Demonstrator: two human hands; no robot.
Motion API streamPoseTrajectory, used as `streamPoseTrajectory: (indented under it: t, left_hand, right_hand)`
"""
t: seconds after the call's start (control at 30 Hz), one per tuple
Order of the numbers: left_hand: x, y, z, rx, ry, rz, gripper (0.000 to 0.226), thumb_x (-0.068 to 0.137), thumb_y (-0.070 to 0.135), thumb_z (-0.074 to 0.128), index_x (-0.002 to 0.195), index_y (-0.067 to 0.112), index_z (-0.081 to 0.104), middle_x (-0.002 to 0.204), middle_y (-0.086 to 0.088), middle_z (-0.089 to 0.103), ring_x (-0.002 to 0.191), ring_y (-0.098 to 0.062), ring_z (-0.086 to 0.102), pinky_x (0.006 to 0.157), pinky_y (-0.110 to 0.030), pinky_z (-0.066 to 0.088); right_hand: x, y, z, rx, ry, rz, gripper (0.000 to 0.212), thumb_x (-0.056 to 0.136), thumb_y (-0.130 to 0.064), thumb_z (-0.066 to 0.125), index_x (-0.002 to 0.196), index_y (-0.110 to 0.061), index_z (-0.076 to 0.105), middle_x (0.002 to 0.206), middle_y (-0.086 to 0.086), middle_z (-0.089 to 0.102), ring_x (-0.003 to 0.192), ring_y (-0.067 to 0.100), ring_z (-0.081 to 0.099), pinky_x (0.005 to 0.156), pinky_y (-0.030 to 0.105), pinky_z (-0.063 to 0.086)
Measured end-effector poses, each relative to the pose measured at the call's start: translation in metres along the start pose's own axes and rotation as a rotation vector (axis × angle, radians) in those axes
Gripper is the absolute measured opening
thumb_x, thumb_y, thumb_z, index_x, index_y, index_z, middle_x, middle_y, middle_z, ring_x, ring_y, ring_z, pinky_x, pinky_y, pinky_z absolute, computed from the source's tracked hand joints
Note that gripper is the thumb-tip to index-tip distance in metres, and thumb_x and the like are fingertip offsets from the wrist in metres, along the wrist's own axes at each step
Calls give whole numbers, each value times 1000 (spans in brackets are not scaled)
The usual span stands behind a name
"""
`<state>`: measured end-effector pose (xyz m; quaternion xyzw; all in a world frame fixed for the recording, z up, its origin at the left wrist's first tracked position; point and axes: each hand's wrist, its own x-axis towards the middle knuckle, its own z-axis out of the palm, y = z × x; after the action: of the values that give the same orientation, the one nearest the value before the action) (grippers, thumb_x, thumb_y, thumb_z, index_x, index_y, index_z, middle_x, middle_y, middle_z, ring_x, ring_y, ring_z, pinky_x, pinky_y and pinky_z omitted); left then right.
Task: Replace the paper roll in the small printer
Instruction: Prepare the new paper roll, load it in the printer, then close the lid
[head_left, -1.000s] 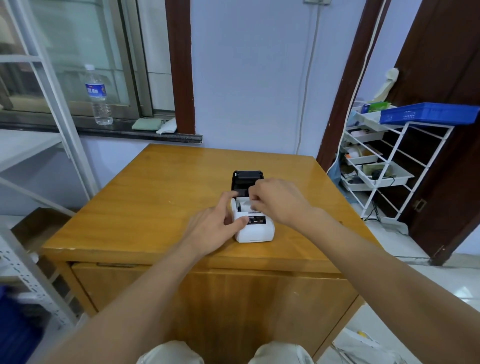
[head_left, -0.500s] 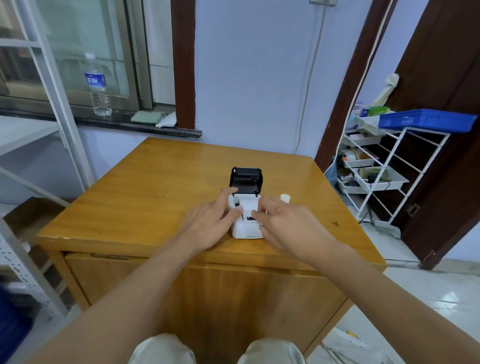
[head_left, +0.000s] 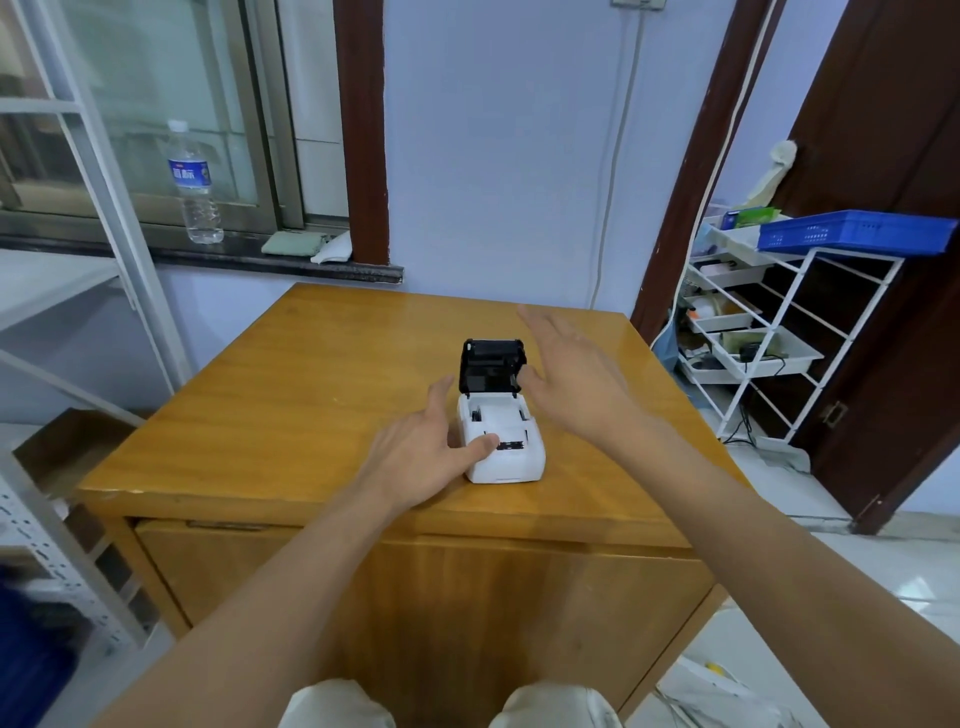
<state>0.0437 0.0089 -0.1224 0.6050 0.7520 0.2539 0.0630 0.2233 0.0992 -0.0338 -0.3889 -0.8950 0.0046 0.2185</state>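
The small white printer (head_left: 511, 460) sits near the middle of the wooden table (head_left: 311, 415), its black lid (head_left: 492, 371) standing open at the back. The paper bay below the lid looks white inside; I cannot tell whether a roll lies in it. My left hand (head_left: 421, 457) grips the printer's left side, with the thumb on its front top. Just right of the lid, my right hand (head_left: 576, 379) hovers above the table, flat, fingers spread and holding nothing. No loose paper roll shows on the table.
A water bottle (head_left: 195, 192) stands on the window sill at the back left. A white wire rack (head_left: 779, 322) with a blue tray (head_left: 852, 236) on top stands right of the table. A metal shelf frame (head_left: 119, 208) rises on the left.
My right hand left the printer's front and rose up and back to the right of the lid, now covering the small white roll seen there earlier. The left hand stays on the printer.
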Motion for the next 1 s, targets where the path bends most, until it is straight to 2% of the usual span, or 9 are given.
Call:
streamPoseTrajectory:
  t: [0.07, 0.13, 0.27, 0.37, 0.47, 0.67, 0.83, 0.93, 1.0]
  left_hand:
    - [0, 1, -1, -30, -1, -16, 102, 87, 78, 51, 165, 26, 11, 88, 10, 66, 74, -11, 67, 60, -32, 49]
    - [-1, 2, -2, -48, 0, -24, 101, 87, 77, 53, 165, 26, 13, 86, 11, 65, 75, -9, 66, 60, -31, 48]
    - [-1, 2, -1, -41, -2, -29, 101, 86, 77, 54, 165, 27, 15, 89, 11, 66, 77, -9, 66, 63, -31, 49]
    - [1, 1, -2, -45, -9, -36, 101, 86, 78, 54, 165, 27, 15, 88, 11, 66, 78, -10, 66, 64, -31, 49]
    - [1, 1, 0, -45, -8, -36, 102, 84, 81, 52, 165, 28, 16, 87, 11, 66, 79, -11, 67, 65, -33, 49]
    - [3, -1, 1, -73, -17, -57, 93, 82, 82, 52, 158, 32, 33, 89, 14, 65, 85, -14, 67, 62, -35, 44]
    - [2, 0, -1, -95, -9, -62, 91, 82, 81, 53, 156, 31, 38, 86, 13, 68, 81, -10, 66, 60, -33, 44]
    - [3, 0, -1, -89, 1, -65, 87, 85, 79, 52, 156, 30, 39, 87, 13, 69, 81, -9, 66, 59, -32, 44]
    - [4, -1, 0, -113, 0, -62, 80, 91, 77, 45, 156, 30, 40, 87, 12, 68, 81, -10, 65, 58, -31, 41]
  right_hand:
    - [18, 2, 6, 42, -71, 39, 70, 104, -20, 49, 167, -21, 20, 172, 0, 29, 155, 22, 33, 107, 42, 47]
    - [27, 6, 15, 44, -142, 13, 66, 103, -21, 53, 164, -20, 30, 168, 1, 37, 152, 24, 38, 110, 44, 48]
    - [23, 10, 26, 59, -88, -32, 50, 100, -20, 61, 149, -23, 51, 148, -2, 56, 131, 25, 56, 99, 46, 53]
    - [13, 10, 23, 11, -7, -65, 36, 101, -21, 60, 137, -26, 61, 135, -7, 63, 121, 20, 60, 89, 44, 56]
    - [-3, 13, 20, -2, -6, -146, 30, 100, -23, 60, 129, -30, 65, 125, -11, 63, 110, 17, 65, 81, 43, 58]
    - [-25, 14, 22, -48, -32, -195, 32, 102, -29, 56, 134, -28, 62, 129, -10, 59, 111, 13, 61, 69, 36, 54]
    - [-26, 11, 25, -21, -10, -185, 31, 106, -31, 52, 131, -22, 68, 127, -6, 61, 107, 15, 62, 70, 39, 56]
    - [-25, 12, 26, 46, -17, -168, 30, 109, -27, 49, 127, -20, 71, 122, -6, 62, 96, 7, 54, 68, 32, 46]
    - [-21, 13, 28, 122, -32, -132, 27, 109, -26, 49, 121, -22, 73, 115, -5, 61, 91, 7, 53, 69, 34, 46]
